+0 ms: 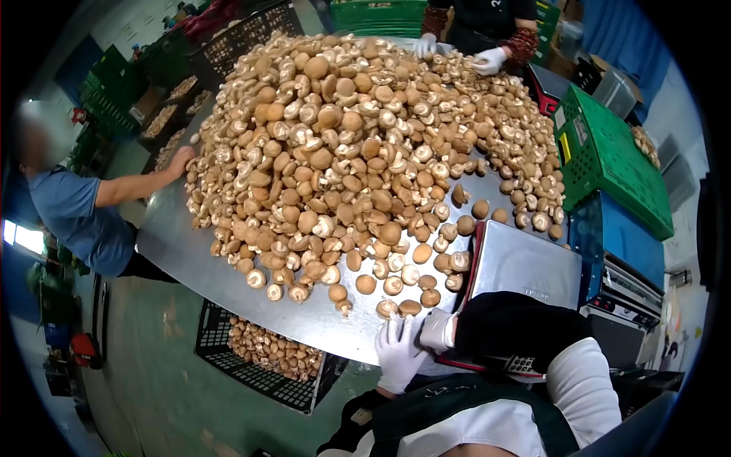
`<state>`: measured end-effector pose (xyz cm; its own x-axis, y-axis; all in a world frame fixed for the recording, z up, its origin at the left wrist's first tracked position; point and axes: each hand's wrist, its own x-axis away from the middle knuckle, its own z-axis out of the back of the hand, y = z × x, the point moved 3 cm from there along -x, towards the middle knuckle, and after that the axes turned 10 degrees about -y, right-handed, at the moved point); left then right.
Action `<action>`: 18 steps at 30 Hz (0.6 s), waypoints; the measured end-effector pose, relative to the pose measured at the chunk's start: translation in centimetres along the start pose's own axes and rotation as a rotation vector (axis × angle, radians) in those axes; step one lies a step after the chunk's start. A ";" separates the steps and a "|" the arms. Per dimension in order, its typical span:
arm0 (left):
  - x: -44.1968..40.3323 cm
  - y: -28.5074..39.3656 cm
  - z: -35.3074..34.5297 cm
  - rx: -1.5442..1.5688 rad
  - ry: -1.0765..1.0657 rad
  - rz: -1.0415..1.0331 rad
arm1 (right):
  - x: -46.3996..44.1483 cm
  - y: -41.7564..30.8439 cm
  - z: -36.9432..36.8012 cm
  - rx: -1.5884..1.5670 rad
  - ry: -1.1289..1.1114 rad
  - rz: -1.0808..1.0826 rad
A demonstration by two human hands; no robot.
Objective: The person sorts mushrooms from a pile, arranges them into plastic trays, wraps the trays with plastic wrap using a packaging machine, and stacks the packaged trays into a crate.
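A big heap of brown-capped shiitake mushrooms (327, 145) covers much of the metal table (190, 255). My left hand (399, 355), in a white glove, is at the table's near edge with its fingers stretched toward a mushroom (387, 308). Close beside it is my right hand (438, 330), also gloved, its fingers curled in toward the left hand. Anything between those curled fingers is hidden. Another mushroom (410, 308) lies just beyond both hands. By my right forearm stands a scale with a metal plate (525, 263).
Across the table, a co-worker's gloved hands (491, 61) touch the heap. Another person (84, 206) stands at the left, one hand at its edge. A black crate (217, 335) of mushrooms sits below the table. A green crate (609, 160) rests on a blue machine (628, 244) at right.
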<state>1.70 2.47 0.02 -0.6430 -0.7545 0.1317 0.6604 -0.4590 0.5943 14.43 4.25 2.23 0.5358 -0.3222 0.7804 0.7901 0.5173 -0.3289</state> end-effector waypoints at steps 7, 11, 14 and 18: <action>-5.2 0.1 4.9 0.062 0.081 -0.248 | -0.5 0.6 -1.8 0.091 0.322 -0.114; -9.9 1.3 5.5 -0.091 0.039 -0.405 | 3.2 0.2 0.7 0.081 0.655 -0.233; -12.0 2.1 4.5 -0.224 -0.047 -0.433 | 7.7 3.2 3.5 -0.267 0.725 -0.243; -13.4 1.9 3.6 -0.354 -0.073 -0.461 | 9.0 9.9 4.1 -0.402 1.160 -0.388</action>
<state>10.14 13.38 2.30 -0.9116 -0.4109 -0.0156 0.3872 -0.8706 0.3034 25.86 9.68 8.18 0.0363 -0.9993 0.0110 0.8767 0.0266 -0.4803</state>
